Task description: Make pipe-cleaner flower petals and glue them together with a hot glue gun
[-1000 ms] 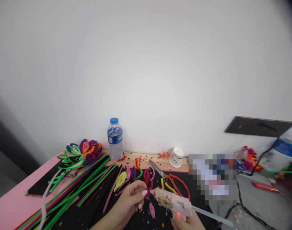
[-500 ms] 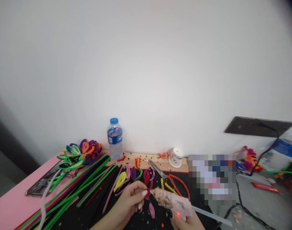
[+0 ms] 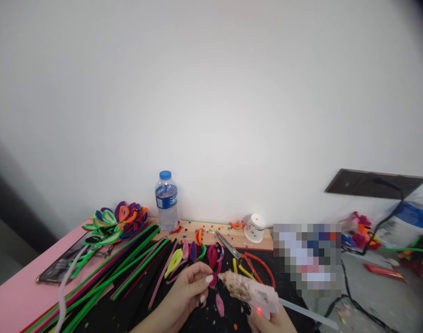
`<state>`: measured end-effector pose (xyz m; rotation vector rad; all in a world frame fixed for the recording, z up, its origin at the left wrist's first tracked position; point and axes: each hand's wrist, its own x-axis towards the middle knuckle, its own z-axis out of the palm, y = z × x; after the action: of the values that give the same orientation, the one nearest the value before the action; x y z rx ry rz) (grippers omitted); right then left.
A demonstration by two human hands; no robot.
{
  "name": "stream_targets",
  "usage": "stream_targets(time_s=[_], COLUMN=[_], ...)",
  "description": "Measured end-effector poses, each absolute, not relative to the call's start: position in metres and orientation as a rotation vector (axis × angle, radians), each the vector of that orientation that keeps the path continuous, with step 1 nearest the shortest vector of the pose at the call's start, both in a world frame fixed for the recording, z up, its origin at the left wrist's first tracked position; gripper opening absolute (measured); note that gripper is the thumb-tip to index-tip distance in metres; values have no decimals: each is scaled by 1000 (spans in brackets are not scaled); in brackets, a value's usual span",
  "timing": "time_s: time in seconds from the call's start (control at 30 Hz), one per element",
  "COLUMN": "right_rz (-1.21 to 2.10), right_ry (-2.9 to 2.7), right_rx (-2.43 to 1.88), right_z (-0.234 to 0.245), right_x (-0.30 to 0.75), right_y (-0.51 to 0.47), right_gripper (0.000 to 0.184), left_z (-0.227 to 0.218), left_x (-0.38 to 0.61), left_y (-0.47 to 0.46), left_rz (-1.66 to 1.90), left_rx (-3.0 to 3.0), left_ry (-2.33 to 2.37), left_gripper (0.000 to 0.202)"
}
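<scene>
In my right hand (image 3: 263, 319) is a pale pink hot glue gun (image 3: 255, 293), its red light lit and a long clear glue stick (image 3: 307, 313) out of its back. The smeared nozzle points left. My left hand (image 3: 194, 286) pinches a small magenta pipe cleaner piece (image 3: 214, 280) between thumb and forefinger, close to the nozzle; whether they touch I cannot tell. Just below lies a pink pipe cleaner petal (image 3: 220, 305) on the black mat. Beyond my hands are a yellow loop (image 3: 174, 262) and a magenta loop bundle (image 3: 213, 254). Orange-handled scissors (image 3: 258, 268) lie behind the glue gun.
Long pipe cleaners (image 3: 103, 282) cover the left side, beside a phone (image 3: 59, 268) and a colourful pipe cleaner bunch (image 3: 121, 217). A water bottle (image 3: 166, 203) and an upturned paper cup (image 3: 255, 227) stand by the wall. Black cables (image 3: 360, 307) run at right, near a red tube (image 3: 383, 272).
The glue gun has shifted very slightly to the right, its nozzle drawing back a little from the magenta piece. My left hand stays nearly still.
</scene>
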<state>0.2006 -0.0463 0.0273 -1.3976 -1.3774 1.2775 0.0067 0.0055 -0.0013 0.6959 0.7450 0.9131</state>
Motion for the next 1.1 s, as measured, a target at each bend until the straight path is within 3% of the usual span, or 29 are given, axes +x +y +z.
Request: stream_targets(time_s=[0.77,1.1], right_rz=[1210,1318], right_ry=[-1323,-1314], right_rx=[-1401,-1403], right_z=[4,16], right_x=[205,208], right_y=[-49,-48], right_gripper=[49,49], left_z=[-2,-3], left_x=[6,6], left_y=[6,6], left_rz=[905,896], left_rx=[708,730], left_ry=[736,743], left_gripper=[27,29])
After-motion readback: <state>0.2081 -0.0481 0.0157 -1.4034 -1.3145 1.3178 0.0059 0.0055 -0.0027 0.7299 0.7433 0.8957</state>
